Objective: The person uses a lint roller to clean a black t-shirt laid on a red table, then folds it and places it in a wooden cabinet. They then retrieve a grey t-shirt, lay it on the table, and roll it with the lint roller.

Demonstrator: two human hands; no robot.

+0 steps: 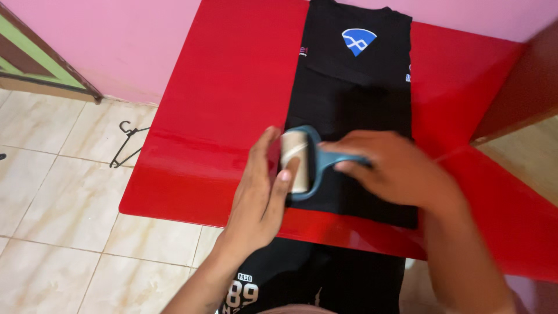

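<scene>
the right hand [401, 171] has its grip closed around the blue-grey handle of a lint roller [299, 161], whose pale roll rests on a black t-shirt [354, 104] spread on the red surface [221, 116]. the left hand [264, 186] touches the roll's outer end, fingers loosely curled, holding nothing. the roller sits at the shirt's left edge, near its lower part. the shirt's hem end hangs off the surface's near edge. a black hanger [129, 144] lies on the tiled floor, left of the shirt. likely risk: the sticky roll could drag the loose fabric and bunch it, or catch the left fingertips
</scene>
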